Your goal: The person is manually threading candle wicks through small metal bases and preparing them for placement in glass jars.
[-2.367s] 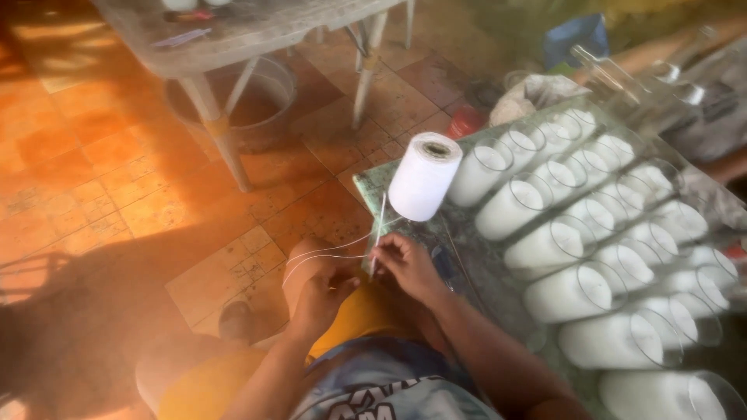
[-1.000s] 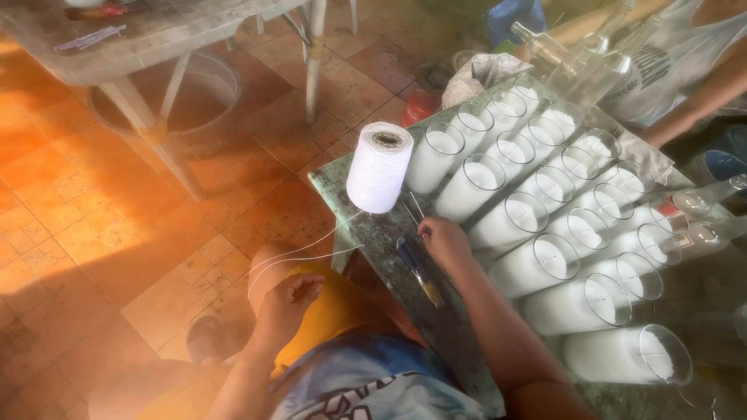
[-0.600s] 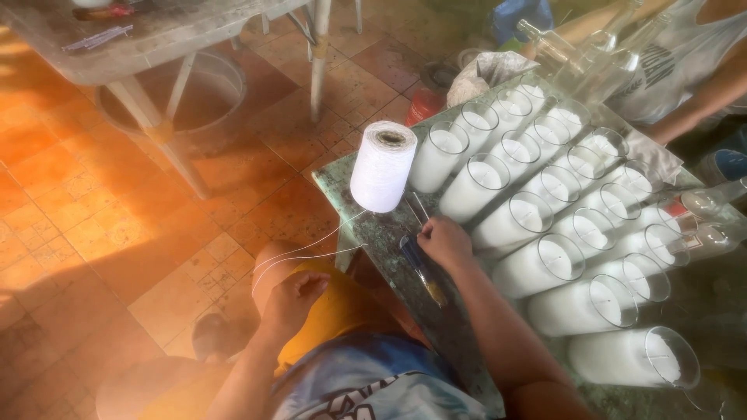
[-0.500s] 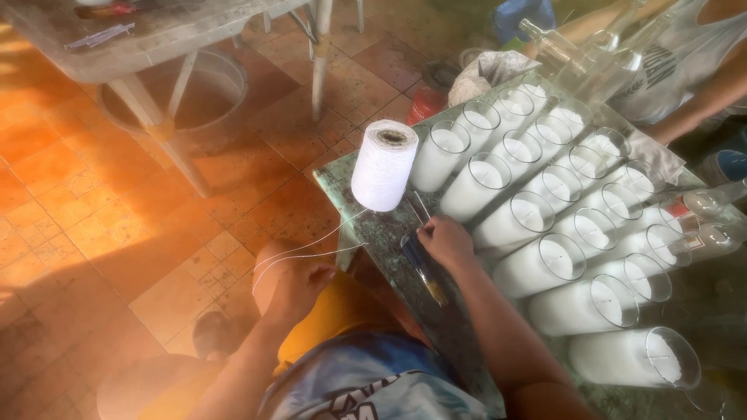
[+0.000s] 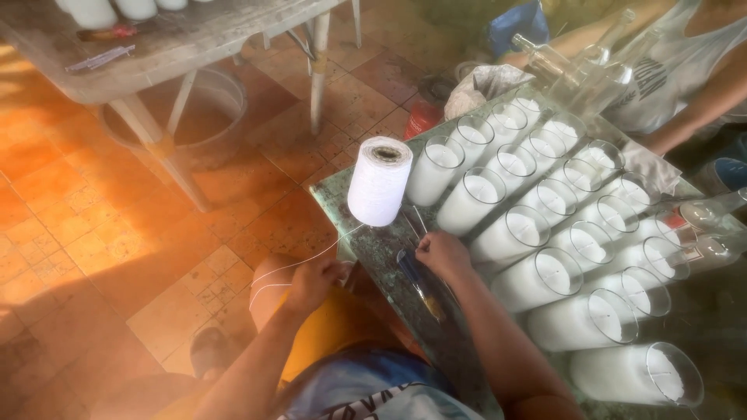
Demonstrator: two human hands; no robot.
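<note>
The left hand is closing loosely around a thin white thread near the knee, the strand running up from it to the white spool standing upright at the corner of the green surface; the right hand is resting on that surface just beside the spool's base, its fingers pinching together over something thin, probably the thread's end or a slim metal rod lying there, though which one I cannot tell. A blue-handled tool is lying on the surface touching the right hand's underside; rows of glass jars filled with white wax are lying tilted across the surface to the right.

To handle the thread well, the left hand is best keeping an even, light tension so the strand is feeding off the spool without toppling it; the right should be holding its pinch low and steady against the surface.

Haze and glare are washing out the lower left; the right fingertips are hiding what they grip; another person's arm is cut off at the top right edge; the thread's loop beyond the knee is too faint to follow.
</note>
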